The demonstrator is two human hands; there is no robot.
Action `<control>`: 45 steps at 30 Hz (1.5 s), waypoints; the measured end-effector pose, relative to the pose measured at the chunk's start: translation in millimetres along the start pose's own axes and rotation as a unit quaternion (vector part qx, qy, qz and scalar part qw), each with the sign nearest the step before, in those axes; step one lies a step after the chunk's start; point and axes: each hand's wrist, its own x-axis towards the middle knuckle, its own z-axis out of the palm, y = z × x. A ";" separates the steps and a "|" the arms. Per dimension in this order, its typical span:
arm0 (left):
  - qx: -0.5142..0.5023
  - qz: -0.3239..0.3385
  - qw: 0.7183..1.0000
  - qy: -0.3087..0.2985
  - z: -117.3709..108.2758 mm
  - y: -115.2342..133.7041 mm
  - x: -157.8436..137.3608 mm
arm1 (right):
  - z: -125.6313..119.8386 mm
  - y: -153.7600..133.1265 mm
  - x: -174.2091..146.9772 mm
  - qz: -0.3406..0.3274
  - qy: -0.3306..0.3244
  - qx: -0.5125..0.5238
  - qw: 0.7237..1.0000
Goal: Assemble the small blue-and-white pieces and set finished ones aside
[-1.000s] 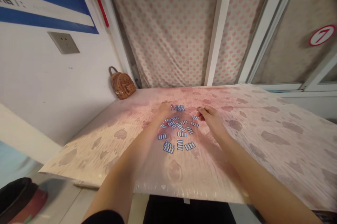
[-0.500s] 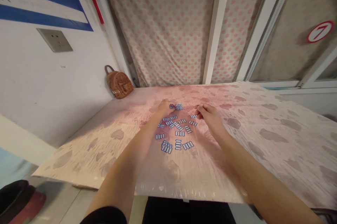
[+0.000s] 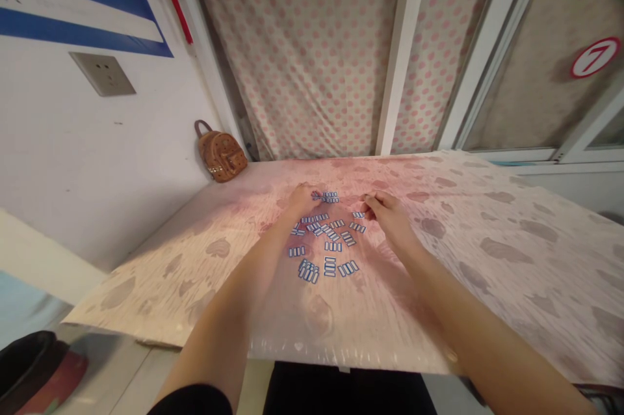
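Wall socket (image 3: 102,74): grey square plate, flat on smooth white wall (image 3: 58,116).
Mini backpack (image 3: 223,156): brown, rounded, leather-like, handle up; leaning in the far-left corner.
Left hand (image 3: 304,195): fingertips at left end of a far double row of blue-and-white pieces (image 3: 330,196); grasping or merely touching, impossible to tell.
Scatter of pieces (image 3: 333,246): striped oblongs, strewn between left forearm (image 3: 253,265) and right forearm (image 3: 453,278); overlapping clump nearest the front edge.
Curtain (image 3: 312,51): creased fabric, pink dots, hanging behind.
Right hand (image 3: 377,205): thumb and fingers drawn together, close by one outlying piece; pinching anything or not, cannot tell.
Number sign (image 3: 595,57): round, red-rimmed, marked 7.
Tablecloth (image 3: 492,220): glossy, streaked, blotched with leaf-like shapes; bordering wall at left, ending near dark-clad lap (image 3: 348,395) in front.
Room to move: tight beside left forearm; broad stretch right of right hand.
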 end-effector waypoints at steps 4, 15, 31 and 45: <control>0.018 -0.045 0.999 -0.014 -18.0 -3.6 -18.6 | 0.2 0.9 0.8 0.000 0.009 -0.002 1.000; -0.047 -0.084 0.988 -0.117 -30.0 -10.1 -60.5 | 5.0 1.2 -5.1 0.004 -0.015 -0.021 1.000; -0.038 -0.116 0.992 -0.013 -19.0 -7.3 -56.6 | 5.5 0.4 -5.0 0.009 -0.009 -0.037 0.999; -0.102 -0.038 0.993 -0.035 2.6 -1.8 -50.4 | 6.9 -0.6 -5.1 0.013 -0.010 -0.024 1.000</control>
